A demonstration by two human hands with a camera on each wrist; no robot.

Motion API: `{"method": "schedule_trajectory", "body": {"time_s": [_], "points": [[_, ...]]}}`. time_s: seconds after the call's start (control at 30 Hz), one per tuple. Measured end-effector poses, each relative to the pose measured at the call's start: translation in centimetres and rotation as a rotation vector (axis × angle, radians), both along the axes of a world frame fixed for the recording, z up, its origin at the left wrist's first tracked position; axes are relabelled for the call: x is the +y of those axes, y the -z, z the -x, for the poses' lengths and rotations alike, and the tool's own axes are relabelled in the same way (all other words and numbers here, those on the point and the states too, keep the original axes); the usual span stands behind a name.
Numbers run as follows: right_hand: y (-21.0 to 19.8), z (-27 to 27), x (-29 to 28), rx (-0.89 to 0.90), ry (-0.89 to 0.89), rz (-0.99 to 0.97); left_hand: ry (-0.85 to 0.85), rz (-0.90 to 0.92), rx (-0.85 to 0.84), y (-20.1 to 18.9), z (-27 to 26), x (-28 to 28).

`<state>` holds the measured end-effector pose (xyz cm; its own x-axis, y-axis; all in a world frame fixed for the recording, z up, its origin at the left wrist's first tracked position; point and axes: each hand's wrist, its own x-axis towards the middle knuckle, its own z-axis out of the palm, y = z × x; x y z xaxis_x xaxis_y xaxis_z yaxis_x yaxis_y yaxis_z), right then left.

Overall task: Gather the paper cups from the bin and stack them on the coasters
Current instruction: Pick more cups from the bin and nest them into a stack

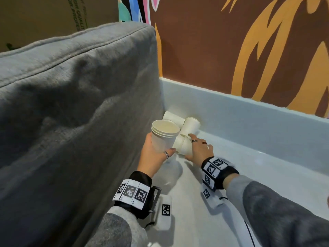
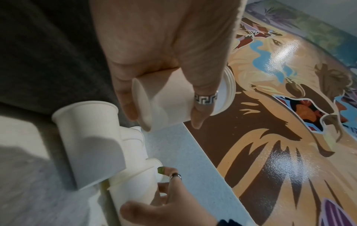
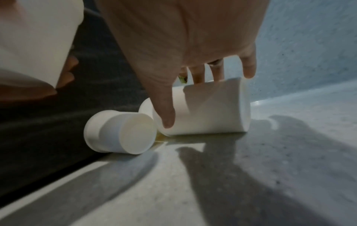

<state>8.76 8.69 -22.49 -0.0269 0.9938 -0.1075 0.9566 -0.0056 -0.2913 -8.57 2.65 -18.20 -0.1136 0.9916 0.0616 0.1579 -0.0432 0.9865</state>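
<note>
I see a grey cushion (image 1: 71, 104) along the left side of a pale floor (image 1: 267, 175), with a painted wall (image 1: 231, 50) behind it. My left hand (image 1: 154, 154) is curled round a nested stack of paper cups (image 1: 164, 135), held upright off the floor. My right hand (image 1: 199, 150), fingers spread, is closing over a tipped cup (image 3: 208, 110) in the far-left corner. Another loose cup (image 3: 123, 133) lies just beside it.
</note>
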Motion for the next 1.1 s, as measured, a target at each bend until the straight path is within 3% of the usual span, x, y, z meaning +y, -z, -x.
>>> {"method": "schedule_trajectory", "body": {"time_s": [0.17,0.37,0.63,0.8,0.9,1.03,1.1], "points": [[0.2,-0.4,0.3,-0.123,-0.021,0.081,0.008,0.016,0.014,0.4,0.1,-0.2],[-2.3,-2.4,-0.4,-0.303,-0.104,0.230,0.011,0.025,0.021,0.5,-0.2,0.0],[-4.9,-4.4,-1.5,-0.571,-0.124,0.115,0.060,0.005,0.074,0.0,-0.9,-0.4],[-5.8,-5.4,-1.8,-0.571,-0.096,0.053,0.076,0.015,0.059,-0.2,-0.8,-0.9],[-6.9,-6.1,-2.0,-0.353,-0.040,-0.013,0.063,0.024,0.046,-0.4,-0.7,-1.0],[-9.1,-5.3,-2.3,0.512,-0.106,-0.260,0.047,0.033,0.055,-0.6,-0.9,-0.8],[-10.5,-4.0,-3.0,0.848,-0.169,-0.432,0.041,0.041,0.062,-0.6,-1.2,-0.6]]}}
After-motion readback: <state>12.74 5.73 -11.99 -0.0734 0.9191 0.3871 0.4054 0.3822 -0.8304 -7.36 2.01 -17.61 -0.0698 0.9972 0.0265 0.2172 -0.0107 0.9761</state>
